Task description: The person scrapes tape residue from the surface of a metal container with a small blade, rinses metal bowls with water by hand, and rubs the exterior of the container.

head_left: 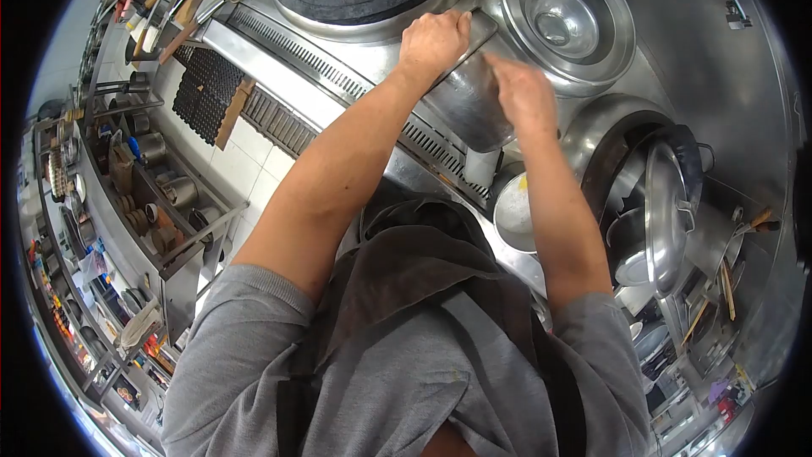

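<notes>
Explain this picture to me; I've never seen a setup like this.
There is no machine here: a person works with bare hands, and the one picture comes from a camera on their head, looking down.

The left hand grips the rim of a shiny steel container. The right hand, blurred, is by its other side; whether it grips is unclear.

Around them is a steel cooking counter. Beyond the hands sits a round burner with a thick black ring; to its right are nested round steel bowls. A slotted metal strip runs along the near edge. Farther right, a silver metal lid stands tilted up among pots.
</notes>
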Demonstrator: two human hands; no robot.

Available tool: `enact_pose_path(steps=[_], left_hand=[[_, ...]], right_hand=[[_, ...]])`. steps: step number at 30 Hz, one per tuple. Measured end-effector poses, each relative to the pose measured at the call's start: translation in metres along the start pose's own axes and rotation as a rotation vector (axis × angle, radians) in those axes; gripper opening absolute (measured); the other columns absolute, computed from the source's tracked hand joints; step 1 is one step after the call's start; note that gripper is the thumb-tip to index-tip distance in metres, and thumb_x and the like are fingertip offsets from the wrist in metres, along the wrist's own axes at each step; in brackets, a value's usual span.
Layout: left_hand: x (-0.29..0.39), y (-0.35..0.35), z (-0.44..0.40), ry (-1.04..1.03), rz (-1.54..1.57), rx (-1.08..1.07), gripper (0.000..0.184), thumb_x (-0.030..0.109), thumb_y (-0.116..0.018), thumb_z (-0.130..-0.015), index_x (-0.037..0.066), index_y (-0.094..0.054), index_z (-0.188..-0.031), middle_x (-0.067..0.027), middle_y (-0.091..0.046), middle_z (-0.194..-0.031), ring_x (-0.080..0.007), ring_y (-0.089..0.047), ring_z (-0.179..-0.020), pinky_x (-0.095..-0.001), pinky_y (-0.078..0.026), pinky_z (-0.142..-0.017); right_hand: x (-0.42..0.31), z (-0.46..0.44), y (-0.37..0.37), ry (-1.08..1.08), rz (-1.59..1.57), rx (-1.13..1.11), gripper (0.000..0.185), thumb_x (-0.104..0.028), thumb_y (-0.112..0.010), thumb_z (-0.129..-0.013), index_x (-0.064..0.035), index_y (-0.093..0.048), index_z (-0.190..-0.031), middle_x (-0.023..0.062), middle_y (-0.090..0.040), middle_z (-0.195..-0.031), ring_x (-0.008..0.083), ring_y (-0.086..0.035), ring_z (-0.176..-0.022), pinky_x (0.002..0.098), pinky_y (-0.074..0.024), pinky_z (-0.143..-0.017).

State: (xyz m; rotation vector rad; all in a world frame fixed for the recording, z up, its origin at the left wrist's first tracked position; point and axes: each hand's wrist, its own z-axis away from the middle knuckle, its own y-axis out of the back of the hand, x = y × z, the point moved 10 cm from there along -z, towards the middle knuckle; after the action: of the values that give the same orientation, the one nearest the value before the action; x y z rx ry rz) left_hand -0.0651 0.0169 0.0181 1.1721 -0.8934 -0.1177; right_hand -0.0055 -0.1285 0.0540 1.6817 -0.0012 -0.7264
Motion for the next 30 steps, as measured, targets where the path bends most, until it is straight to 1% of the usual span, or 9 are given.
enact_pose_path(steps=[4,6,10,12,15,19,21,24,30], left_hand=[[0.000,-0.005,-0.002,-0.017,-0.002,0.010,0.046,0.044,-0.041,-0.100,0.009,-0.072,-0.098,-0.0239,-0.071,-0.092,-0.0430,-0.068,-0.094,-0.0519,-0.054,-0.086],[0.002,0.004,-0.001,-0.079,0.031,0.155,0.040,0.040,-0.049,-0.098,0.008,-0.069,-0.083,-0.0241,-0.068,-0.076,-0.0467,-0.066,-0.078,-0.0562,-0.054,-0.072],[0.003,0.008,0.000,-0.084,0.022,0.167,0.041,0.040,-0.048,-0.098,0.008,-0.068,-0.082,-0.0241,-0.067,-0.076,-0.0466,-0.066,-0.078,-0.0561,-0.054,-0.071],[-0.001,-0.004,-0.002,-0.013,-0.008,0.006,0.046,0.043,-0.041,-0.100,0.009,-0.071,-0.098,-0.0246,-0.070,-0.093,-0.0437,-0.067,-0.093,-0.0520,-0.054,-0.085],[0.002,0.004,0.000,-0.083,0.033,0.167,0.041,0.040,-0.048,-0.098,0.008,-0.068,-0.082,-0.0233,-0.068,-0.076,-0.0463,-0.066,-0.079,-0.0558,-0.054,-0.074],[0.003,0.006,-0.002,-0.065,0.034,0.142,0.041,0.040,-0.048,-0.098,0.008,-0.068,-0.082,-0.0233,-0.068,-0.076,-0.0461,-0.066,-0.079,-0.0557,-0.054,-0.074],[-0.001,-0.004,-0.003,-0.019,-0.031,0.008,0.046,0.043,-0.041,-0.100,0.009,-0.071,-0.099,-0.0237,-0.070,-0.091,-0.0431,-0.068,-0.092,-0.0518,-0.055,-0.084],[0.002,0.003,0.000,-0.078,0.035,0.143,0.041,0.040,-0.048,-0.098,0.008,-0.069,-0.083,-0.0240,-0.068,-0.077,-0.0462,-0.066,-0.079,-0.0555,-0.054,-0.074],[0.000,0.002,-0.001,-0.078,0.040,0.147,0.040,0.040,-0.048,-0.098,0.008,-0.069,-0.084,-0.0237,-0.068,-0.077,-0.0465,-0.066,-0.080,-0.0558,-0.054,-0.074]], right_hand=[[0.009,-0.002,0.002,-0.013,-0.005,0.036,0.029,-0.013,-0.053,-0.092,-0.0182,-0.072,-0.114,0.0144,-0.070,-0.099,0.0360,-0.066,-0.089,0.0453,-0.0530,-0.079],[-0.010,0.009,-0.010,0.038,0.035,-0.032,0.028,-0.014,-0.053,-0.093,-0.0160,-0.073,-0.112,0.0142,-0.071,-0.100,0.0357,-0.067,-0.090,0.0451,-0.0530,-0.080],[-0.004,0.003,-0.006,0.013,0.001,-0.010,0.027,-0.014,-0.055,-0.093,-0.0160,-0.073,-0.112,0.0141,-0.070,-0.100,0.0359,-0.066,-0.089,0.0447,-0.0524,-0.080],[0.003,-0.002,0.002,-0.014,-0.021,0.049,0.030,-0.012,-0.053,-0.091,-0.0170,-0.073,-0.113,0.0135,-0.070,-0.097,0.0353,-0.067,-0.088,0.0454,-0.0529,-0.078],[0.002,0.000,0.003,-0.059,0.035,0.040,0.035,-0.007,-0.051,-0.088,-0.0184,-0.072,-0.114,0.0138,-0.069,-0.093,0.0348,-0.067,-0.087,0.0463,-0.0535,-0.076],[-0.015,0.011,-0.011,0.044,0.027,0.004,0.039,-0.006,-0.049,-0.087,-0.0196,-0.072,-0.116,0.0147,-0.069,-0.092,0.0353,-0.067,-0.087,0.0467,-0.0536,-0.077],[-0.005,0.008,-0.008,0.042,0.022,0.020,0.039,-0.007,-0.048,-0.088,-0.0198,-0.072,-0.116,0.0146,-0.070,-0.092,0.0352,-0.067,-0.087,0.0469,-0.0535,-0.077],[0.012,-0.008,0.001,-0.013,-0.005,0.069,0.038,-0.007,-0.048,-0.089,-0.0193,-0.072,-0.116,0.0155,-0.070,-0.093,0.0358,-0.067,-0.087,0.0469,-0.0534,-0.078],[-0.023,0.013,-0.014,0.065,0.049,-0.027,0.038,-0.006,-0.050,-0.086,-0.0193,-0.072,-0.114,0.0138,-0.070,-0.095,0.0353,-0.067,-0.084,0.0461,-0.0542,-0.077]])
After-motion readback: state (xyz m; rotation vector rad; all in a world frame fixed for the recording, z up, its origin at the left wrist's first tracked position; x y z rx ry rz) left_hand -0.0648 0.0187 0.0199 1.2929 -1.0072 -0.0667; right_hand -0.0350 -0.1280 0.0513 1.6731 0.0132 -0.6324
